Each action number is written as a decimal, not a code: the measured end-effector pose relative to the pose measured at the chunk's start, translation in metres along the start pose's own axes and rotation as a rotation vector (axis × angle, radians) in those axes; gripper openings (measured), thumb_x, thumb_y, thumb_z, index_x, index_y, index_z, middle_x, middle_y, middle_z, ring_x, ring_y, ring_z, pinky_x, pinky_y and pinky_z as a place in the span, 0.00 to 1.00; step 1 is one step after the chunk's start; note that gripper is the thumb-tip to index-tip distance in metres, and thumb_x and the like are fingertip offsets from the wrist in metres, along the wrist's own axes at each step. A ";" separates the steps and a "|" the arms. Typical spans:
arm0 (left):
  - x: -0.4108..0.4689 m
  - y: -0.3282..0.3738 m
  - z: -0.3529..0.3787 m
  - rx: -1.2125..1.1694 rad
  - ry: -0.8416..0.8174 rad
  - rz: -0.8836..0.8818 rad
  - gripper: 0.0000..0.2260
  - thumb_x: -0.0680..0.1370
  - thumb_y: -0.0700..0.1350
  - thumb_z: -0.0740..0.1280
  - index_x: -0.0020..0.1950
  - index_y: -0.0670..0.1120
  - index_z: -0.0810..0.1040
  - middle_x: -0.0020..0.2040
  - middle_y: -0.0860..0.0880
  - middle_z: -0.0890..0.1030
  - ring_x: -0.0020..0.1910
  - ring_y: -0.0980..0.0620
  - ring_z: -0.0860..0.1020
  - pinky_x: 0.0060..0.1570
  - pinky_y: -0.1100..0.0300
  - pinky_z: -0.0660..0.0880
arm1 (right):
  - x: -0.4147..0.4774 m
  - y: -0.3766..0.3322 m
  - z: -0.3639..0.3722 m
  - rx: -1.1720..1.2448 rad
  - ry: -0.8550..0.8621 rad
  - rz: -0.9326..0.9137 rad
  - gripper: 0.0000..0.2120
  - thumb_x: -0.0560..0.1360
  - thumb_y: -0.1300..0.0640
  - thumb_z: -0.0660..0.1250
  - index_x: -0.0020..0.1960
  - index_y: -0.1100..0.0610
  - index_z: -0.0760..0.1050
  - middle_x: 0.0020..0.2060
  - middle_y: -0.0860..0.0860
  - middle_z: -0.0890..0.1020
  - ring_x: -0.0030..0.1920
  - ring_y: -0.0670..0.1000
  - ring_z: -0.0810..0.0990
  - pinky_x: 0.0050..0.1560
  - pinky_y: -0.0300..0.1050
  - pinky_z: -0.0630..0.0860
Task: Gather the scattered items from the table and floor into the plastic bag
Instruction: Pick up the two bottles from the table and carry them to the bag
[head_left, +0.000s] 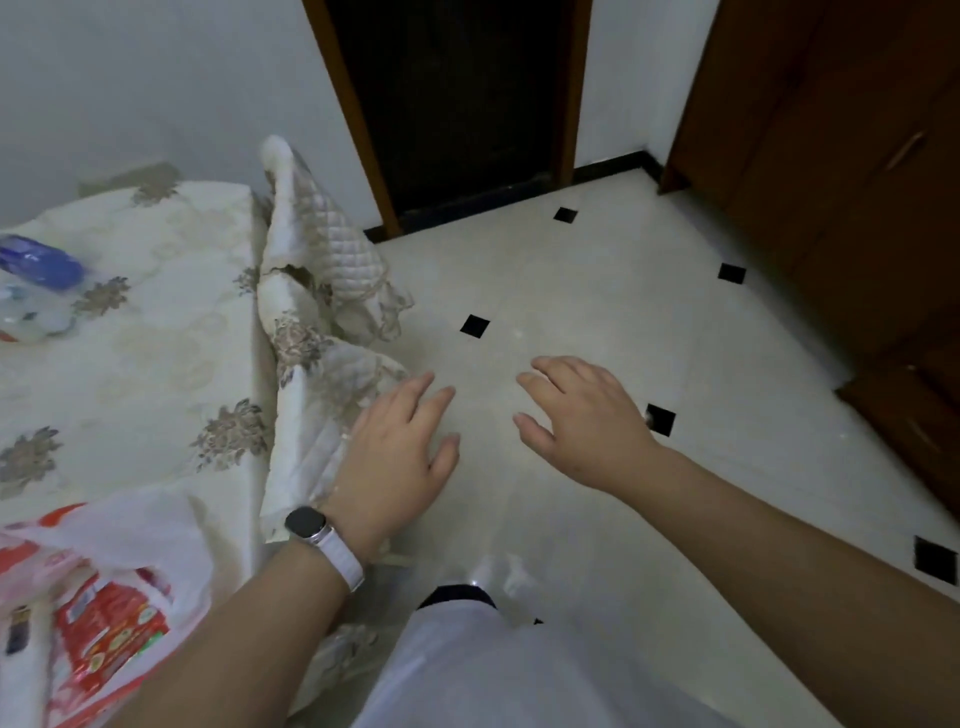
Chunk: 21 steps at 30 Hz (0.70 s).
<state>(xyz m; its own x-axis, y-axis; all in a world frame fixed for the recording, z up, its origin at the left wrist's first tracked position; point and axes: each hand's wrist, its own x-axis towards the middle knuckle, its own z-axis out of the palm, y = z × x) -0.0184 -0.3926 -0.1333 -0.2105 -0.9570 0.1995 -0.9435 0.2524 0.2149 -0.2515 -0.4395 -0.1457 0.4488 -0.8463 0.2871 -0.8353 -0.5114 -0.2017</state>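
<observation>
A white and red plastic bag (104, 561) lies on the table's near left corner, with red packets showing through it. At the far left edge of the table rests a blue-labelled bottle (41, 267) beside some pale wrapped items (31, 319). My left hand (400, 457), a watch on its wrist, hovers over the floor just right of the table's hanging cloth, fingers spread and empty. Further right, my right hand (587, 421) is also held out over the floor tiles, fingers apart, holding nothing. No loose item shows on the floor under the hands.
The table (156, 364) wears a cream floral quilted cloth whose corner (311, 291) bunches and hangs down. Pale floor tiles with small black diamonds (475, 326) stretch ahead. A dark doorway (457, 104) is beyond, a brown wooden wardrobe (857, 182) at right. My white-clothed knee (493, 675) is below.
</observation>
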 end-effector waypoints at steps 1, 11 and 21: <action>0.013 -0.001 0.003 -0.005 0.010 -0.003 0.22 0.77 0.53 0.61 0.67 0.44 0.76 0.68 0.42 0.75 0.65 0.40 0.75 0.60 0.44 0.74 | 0.005 0.007 0.001 -0.006 -0.005 0.008 0.23 0.75 0.43 0.58 0.60 0.57 0.78 0.58 0.56 0.80 0.58 0.59 0.78 0.55 0.52 0.74; 0.177 -0.066 0.070 -0.106 0.078 0.079 0.20 0.75 0.49 0.66 0.66 0.43 0.77 0.66 0.40 0.76 0.63 0.38 0.76 0.57 0.44 0.75 | 0.124 0.087 0.034 -0.152 -0.085 0.040 0.22 0.74 0.44 0.59 0.58 0.57 0.79 0.57 0.56 0.80 0.57 0.59 0.78 0.56 0.51 0.73; 0.353 -0.135 0.073 -0.129 0.066 0.161 0.20 0.78 0.52 0.61 0.67 0.44 0.76 0.68 0.40 0.76 0.67 0.38 0.74 0.62 0.42 0.73 | 0.311 0.138 0.034 -0.182 -0.120 0.088 0.25 0.76 0.42 0.56 0.63 0.57 0.77 0.63 0.56 0.78 0.62 0.59 0.76 0.61 0.54 0.72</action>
<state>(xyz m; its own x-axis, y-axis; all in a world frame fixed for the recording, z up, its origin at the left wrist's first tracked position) 0.0160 -0.7752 -0.1612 -0.3343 -0.8927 0.3021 -0.8576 0.4211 0.2953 -0.2163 -0.7786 -0.1163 0.3974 -0.9035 0.1606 -0.9114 -0.4090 -0.0459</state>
